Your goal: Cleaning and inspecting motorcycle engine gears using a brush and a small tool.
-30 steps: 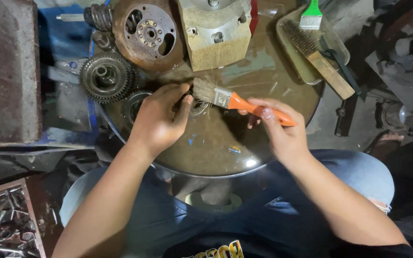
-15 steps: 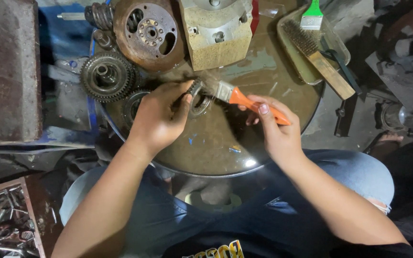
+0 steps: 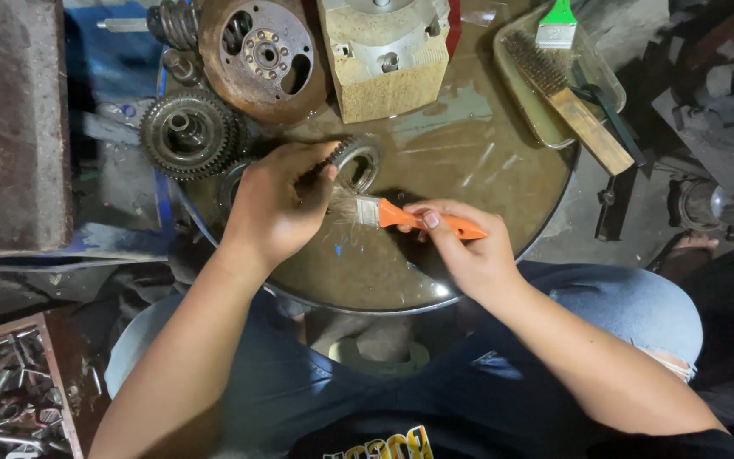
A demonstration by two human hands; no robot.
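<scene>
My left hand [image 3: 275, 202] grips a round metal gear ring [image 3: 357, 161], tilted up on edge over a wide round basin [image 3: 469, 178] of brown oily liquid. My right hand [image 3: 460, 246] holds an orange-handled paintbrush [image 3: 401, 216], its pale bristles pointing left and touching the lower side of the ring near my left fingers. Part of the ring is hidden behind my left hand.
A large toothed gear [image 3: 190, 132] lies at the basin's left rim, a rusty round plate [image 3: 258, 53] and a blocky metal casing [image 3: 384, 51] at the back. A tray [image 3: 537, 119] at right holds a wire brush [image 3: 564, 98]. A box of bolts [image 3: 6, 391] sits lower left.
The brush has swung from above the ring down to its lower side, handle now lying lower and flatter. My left hand turned the ring slightly and shifted right.
</scene>
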